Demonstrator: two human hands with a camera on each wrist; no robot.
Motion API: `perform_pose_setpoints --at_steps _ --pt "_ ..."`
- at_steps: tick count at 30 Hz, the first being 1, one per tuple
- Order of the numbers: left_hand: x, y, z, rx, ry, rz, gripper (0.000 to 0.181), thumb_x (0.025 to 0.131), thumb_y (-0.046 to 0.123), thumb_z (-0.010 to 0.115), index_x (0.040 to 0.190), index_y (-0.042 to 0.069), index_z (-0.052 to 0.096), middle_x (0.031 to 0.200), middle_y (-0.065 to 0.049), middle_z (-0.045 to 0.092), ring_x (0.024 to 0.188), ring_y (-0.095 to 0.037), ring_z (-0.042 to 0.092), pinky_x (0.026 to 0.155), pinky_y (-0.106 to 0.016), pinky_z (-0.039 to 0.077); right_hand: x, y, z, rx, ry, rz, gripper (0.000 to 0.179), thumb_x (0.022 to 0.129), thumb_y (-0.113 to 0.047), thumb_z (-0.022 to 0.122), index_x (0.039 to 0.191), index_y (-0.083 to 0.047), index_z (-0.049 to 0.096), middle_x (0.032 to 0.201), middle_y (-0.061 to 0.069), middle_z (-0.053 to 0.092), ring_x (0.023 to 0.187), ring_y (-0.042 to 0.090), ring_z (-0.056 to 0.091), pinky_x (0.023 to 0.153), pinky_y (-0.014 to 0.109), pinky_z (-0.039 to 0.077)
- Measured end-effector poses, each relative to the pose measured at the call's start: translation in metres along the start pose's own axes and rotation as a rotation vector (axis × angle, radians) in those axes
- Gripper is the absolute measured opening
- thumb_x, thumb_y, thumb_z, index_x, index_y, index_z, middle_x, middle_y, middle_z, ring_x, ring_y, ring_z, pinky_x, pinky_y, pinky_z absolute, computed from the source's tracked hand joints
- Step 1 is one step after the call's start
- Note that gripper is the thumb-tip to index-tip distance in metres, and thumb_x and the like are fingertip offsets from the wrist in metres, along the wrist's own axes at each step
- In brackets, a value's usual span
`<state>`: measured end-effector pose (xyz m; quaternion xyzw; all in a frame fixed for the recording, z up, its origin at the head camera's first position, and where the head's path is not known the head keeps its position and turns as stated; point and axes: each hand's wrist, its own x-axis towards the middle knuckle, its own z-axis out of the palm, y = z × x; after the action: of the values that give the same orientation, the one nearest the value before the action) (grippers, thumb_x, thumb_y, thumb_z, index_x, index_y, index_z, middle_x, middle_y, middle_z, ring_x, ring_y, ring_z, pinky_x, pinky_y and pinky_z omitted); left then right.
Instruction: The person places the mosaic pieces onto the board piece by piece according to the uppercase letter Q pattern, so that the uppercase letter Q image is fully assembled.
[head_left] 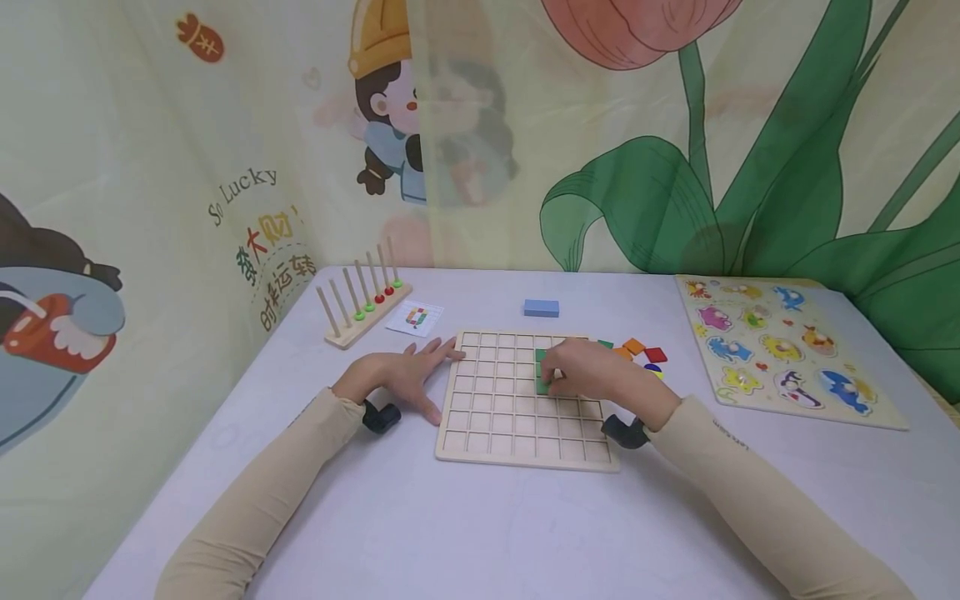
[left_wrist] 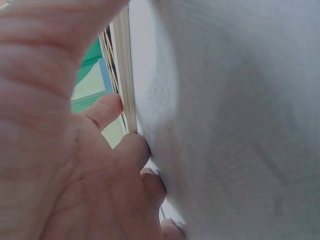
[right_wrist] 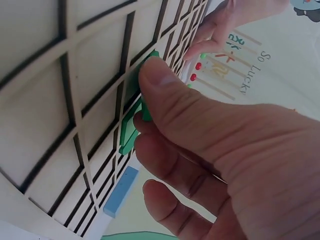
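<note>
A wooden grid board [head_left: 489,420] lies flat on the table. My left hand [head_left: 407,377] is spread at its left side, fingers fairly straight; in the left wrist view the fingertips [left_wrist: 111,107] touch the board's edge [left_wrist: 125,65]. Over the right half of the board, my right hand [head_left: 583,369] pinches a green tile [right_wrist: 146,111] between thumb and finger, held against the grid. Next to it, another green tile [right_wrist: 129,136] sits on the board. The fingers partly hide the green tiles in the head view.
Loose coloured tiles [head_left: 656,355] lie right of the board. Behind it are a blue block [head_left: 542,308], a small pattern card [head_left: 416,318] and a pegged bead stand [head_left: 369,315]. An animal puzzle board [head_left: 757,354] lies at the right.
</note>
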<state>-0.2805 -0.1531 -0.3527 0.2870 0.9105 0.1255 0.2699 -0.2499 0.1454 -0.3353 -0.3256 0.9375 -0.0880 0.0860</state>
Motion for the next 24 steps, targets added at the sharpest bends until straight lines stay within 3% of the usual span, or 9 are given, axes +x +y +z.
perform_pose_setpoints --at_steps 12,24 --pt "0.0018 -0.0016 -0.0004 -0.005 -0.003 -0.003 0.113 0.073 0.046 0.083 0.157 0.018 0.013 0.164 -0.012 -0.011 0.151 -0.032 -0.009 0.12 -0.056 -0.001 0.0016 0.0008 0.0034 0.004 0.002 -0.01 0.014 0.081 -0.012 0.079 0.077 -0.016 0.066 0.074 -0.005 0.055 0.075 0.013 0.051 0.067 0.023 0.044" --pt "0.0038 -0.0032 0.0001 0.008 -0.006 -0.005 0.112 0.073 0.045 0.083 0.156 0.019 0.014 0.164 -0.009 -0.011 0.151 -0.03 -0.01 0.121 -0.054 -0.001 0.0036 0.0033 0.005 0.035 0.022 -0.035 0.012 0.079 -0.01 0.08 0.077 -0.014 0.069 0.07 -0.006 0.059 0.072 0.013 0.051 0.067 0.023 0.046"
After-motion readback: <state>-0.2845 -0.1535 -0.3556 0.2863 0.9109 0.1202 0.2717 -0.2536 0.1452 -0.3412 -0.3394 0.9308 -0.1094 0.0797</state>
